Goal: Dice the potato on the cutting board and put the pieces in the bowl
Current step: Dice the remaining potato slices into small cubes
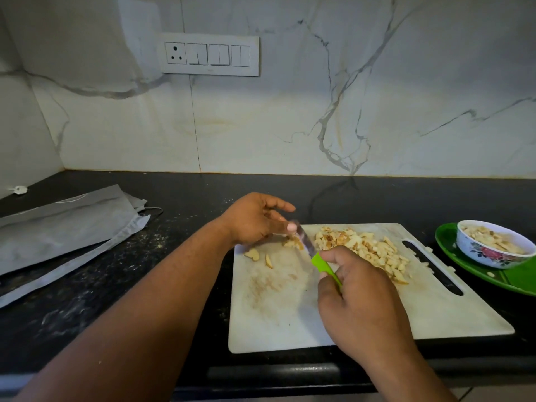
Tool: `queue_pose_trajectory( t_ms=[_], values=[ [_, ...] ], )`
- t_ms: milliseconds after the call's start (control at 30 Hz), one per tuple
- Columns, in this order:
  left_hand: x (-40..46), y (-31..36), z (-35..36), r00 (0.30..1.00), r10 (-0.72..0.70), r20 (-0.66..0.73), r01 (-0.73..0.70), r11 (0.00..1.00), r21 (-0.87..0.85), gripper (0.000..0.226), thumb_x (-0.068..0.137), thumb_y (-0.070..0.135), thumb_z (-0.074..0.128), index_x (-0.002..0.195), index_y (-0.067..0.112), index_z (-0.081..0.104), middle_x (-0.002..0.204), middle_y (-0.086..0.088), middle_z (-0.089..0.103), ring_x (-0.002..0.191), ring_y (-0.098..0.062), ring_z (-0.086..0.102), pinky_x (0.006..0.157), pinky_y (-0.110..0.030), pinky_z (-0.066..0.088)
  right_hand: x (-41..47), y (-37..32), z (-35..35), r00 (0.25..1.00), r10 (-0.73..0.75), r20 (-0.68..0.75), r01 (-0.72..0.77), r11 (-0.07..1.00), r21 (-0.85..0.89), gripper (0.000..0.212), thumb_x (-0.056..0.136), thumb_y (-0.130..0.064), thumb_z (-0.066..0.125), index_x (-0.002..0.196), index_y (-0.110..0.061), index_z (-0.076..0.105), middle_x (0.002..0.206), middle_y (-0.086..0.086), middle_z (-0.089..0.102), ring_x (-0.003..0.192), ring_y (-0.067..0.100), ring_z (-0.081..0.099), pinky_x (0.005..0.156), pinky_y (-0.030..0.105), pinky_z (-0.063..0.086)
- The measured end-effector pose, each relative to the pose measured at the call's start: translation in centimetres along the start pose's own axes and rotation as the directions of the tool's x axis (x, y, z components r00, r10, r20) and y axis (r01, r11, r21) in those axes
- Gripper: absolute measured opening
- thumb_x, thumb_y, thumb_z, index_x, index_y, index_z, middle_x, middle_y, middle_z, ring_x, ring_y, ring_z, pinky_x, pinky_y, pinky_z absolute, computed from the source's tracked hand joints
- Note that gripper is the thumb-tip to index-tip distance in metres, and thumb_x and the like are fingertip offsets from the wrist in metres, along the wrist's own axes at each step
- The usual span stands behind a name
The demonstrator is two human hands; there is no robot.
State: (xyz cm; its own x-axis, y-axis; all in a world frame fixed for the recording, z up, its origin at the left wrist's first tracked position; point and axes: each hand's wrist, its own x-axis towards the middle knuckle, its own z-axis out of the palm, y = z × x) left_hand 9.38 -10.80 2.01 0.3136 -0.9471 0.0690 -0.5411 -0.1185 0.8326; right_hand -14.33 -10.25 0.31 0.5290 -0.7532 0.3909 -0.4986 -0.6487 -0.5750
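A white cutting board lies on the dark counter. A heap of diced potato covers its far right part. Two larger potato slices lie near its left edge. My right hand grips the green handle of a knife, whose blade points away toward the board's far left. My left hand is at the board's far left corner, fingers loosely extended, thumb beside the blade over a small potato piece. A floral bowl with potato pieces stands on a green plate to the right.
Grey plastic bags lie on the counter at the left. A marble wall with a switch panel rises behind. A few potato bits lie by the board's handle slot and on the plate. The counter's front edge is just below the board.
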Motion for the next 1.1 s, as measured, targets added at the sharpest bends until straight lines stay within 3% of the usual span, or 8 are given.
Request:
queue_pose_trajectory(
  t_ms=[100, 167, 300, 433, 533, 733, 933, 1100],
  values=[
    [0.0, 0.0, -1.0, 0.987, 0.017, -0.158, -0.009, 0.999, 0.048, 0.022, 0.095, 0.022, 0.076, 0.117, 0.025, 0.075, 0.090, -0.009, 0.077, 0.077, 0.002, 0.071, 0.076, -0.021, 0.054, 0.2, -1.6, 0.7, 0.998, -0.050, 0.044, 0.054, 0.993, -0.101, 0.027, 0.091, -0.032, 0.054, 0.118, -0.037, 0.053, 0.074, -0.013, 0.058, 0.064, 0.003, 0.053, 0.051, 0.016, 0.036],
    [-0.1, -0.2, -2.2, 0.985, 0.021, -0.170, 0.011, 0.983, 0.185, 0.015, 0.095, 0.029, 0.076, 0.110, 0.028, 0.077, 0.094, -0.006, 0.077, 0.083, 0.000, 0.071, 0.080, -0.022, 0.055, 0.4, -2.5, 1.5, 0.993, -0.075, 0.088, 0.088, 0.984, -0.157, 0.033, 0.089, -0.033, 0.052, 0.122, -0.035, 0.050, 0.081, -0.011, 0.058, 0.072, 0.010, 0.053, 0.058, 0.021, 0.041],
    [-0.7, -0.2, -4.3, 0.988, -0.136, 0.075, 0.088, 0.889, 0.449, 0.017, 0.084, 0.045, 0.083, 0.096, 0.034, 0.078, 0.096, 0.014, 0.075, 0.094, -0.009, 0.069, 0.083, -0.030, 0.054, 0.8, -2.7, 1.7, 0.996, -0.057, 0.076, 0.074, 0.966, -0.248, 0.038, 0.087, -0.033, 0.053, 0.125, -0.033, 0.047, 0.079, -0.009, 0.052, 0.071, 0.014, 0.051, 0.058, 0.025, 0.039],
    [-1.4, -0.3, -5.1, 0.937, -0.285, 0.204, 0.156, 0.861, 0.485, 0.044, 0.063, 0.046, 0.097, 0.098, 0.034, 0.075, 0.089, 0.013, 0.074, 0.090, -0.011, 0.070, 0.088, -0.033, 0.054, -0.3, -1.6, 0.3, 1.000, -0.017, 0.016, 0.021, 0.951, -0.307, 0.037, 0.086, -0.032, 0.051, 0.122, -0.032, 0.046, 0.075, -0.011, 0.052, 0.066, 0.010, 0.052, 0.053, 0.021, 0.037],
    [-1.4, -0.5, -5.0, 0.925, -0.309, 0.223, 0.160, 0.845, 0.510, 0.039, 0.060, 0.038, 0.100, 0.092, 0.033, 0.078, 0.085, 0.012, 0.075, 0.089, -0.013, 0.070, 0.096, -0.037, 0.054, -0.9, -1.5, -0.5, 1.000, -0.016, -0.023, 0.009, 0.956, -0.294, 0.035, 0.087, -0.034, 0.050, 0.122, -0.033, 0.045, 0.074, -0.011, 0.048, 0.066, 0.010, 0.048, 0.052, 0.020, 0.033],
    [-1.9, 0.0, -4.6, 0.937, -0.263, 0.232, 0.122, 0.865, 0.487, 0.019, 0.071, 0.031, 0.095, 0.082, 0.026, 0.081, 0.082, 0.013, 0.078, 0.081, -0.002, 0.070, 0.086, -0.029, 0.050, 0.5, -2.7, 1.5, 0.996, -0.086, 0.037, 0.091, 0.973, -0.210, 0.031, 0.088, -0.032, 0.052, 0.119, -0.034, 0.049, 0.076, -0.011, 0.052, 0.069, 0.011, 0.052, 0.056, 0.023, 0.040],
    [-1.0, 1.1, -2.8, 0.997, -0.025, 0.073, -0.002, 0.935, 0.354, 0.008, 0.083, 0.036, 0.086, 0.084, 0.028, 0.083, 0.075, 0.016, 0.076, 0.069, 0.008, 0.065, 0.071, -0.018, 0.046, 1.4, 0.3, 0.2, 0.998, -0.001, -0.064, -0.016, 0.962, -0.273, 0.036, 0.088, -0.032, 0.052, 0.124, -0.035, 0.051, 0.070, -0.012, 0.052, 0.060, 0.006, 0.046, 0.049, 0.021, 0.034],
    [0.0, 0.8, -0.3, 1.000, 0.014, -0.009, -0.010, 0.928, 0.372, 0.009, 0.082, 0.033, 0.088, 0.078, 0.028, 0.081, 0.074, 0.019, 0.075, 0.072, 0.006, 0.067, 0.072, -0.020, 0.050, 1.3, 0.7, 0.4, 0.998, 0.021, -0.061, -0.037, 0.959, -0.280, 0.032, 0.088, -0.034, 0.052, 0.120, -0.037, 0.051, 0.069, -0.013, 0.054, 0.059, 0.005, 0.047, 0.048, 0.019, 0.032]
  ],
)
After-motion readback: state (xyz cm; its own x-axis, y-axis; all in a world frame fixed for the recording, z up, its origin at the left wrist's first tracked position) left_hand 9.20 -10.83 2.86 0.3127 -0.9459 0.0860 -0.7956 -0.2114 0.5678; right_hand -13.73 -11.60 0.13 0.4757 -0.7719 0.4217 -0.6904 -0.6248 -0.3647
